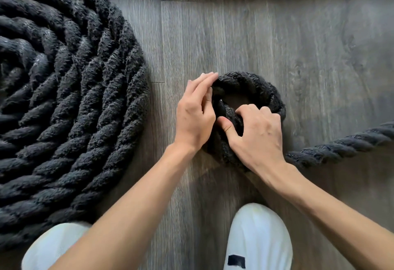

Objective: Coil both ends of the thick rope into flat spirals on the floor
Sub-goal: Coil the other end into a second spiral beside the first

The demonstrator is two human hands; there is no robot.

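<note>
A thick black twisted rope lies on the wooden floor. Its large flat spiral [64,103] of several turns fills the left side. In the middle, the other end forms one small tight loop [255,84]. My left hand [195,112] lies against the loop's left side with straight fingers. My right hand [253,133] has its fingers curled over the rope end inside the loop, thumb pressing it. From under my right wrist the rope's free length [345,146] runs off to the right edge.
Grey wood-plank floor [255,35] stretches beyond and to the right of the small loop. My two feet in white shoes [259,237] stand at the bottom edge, one beside the big spiral, one below the small loop.
</note>
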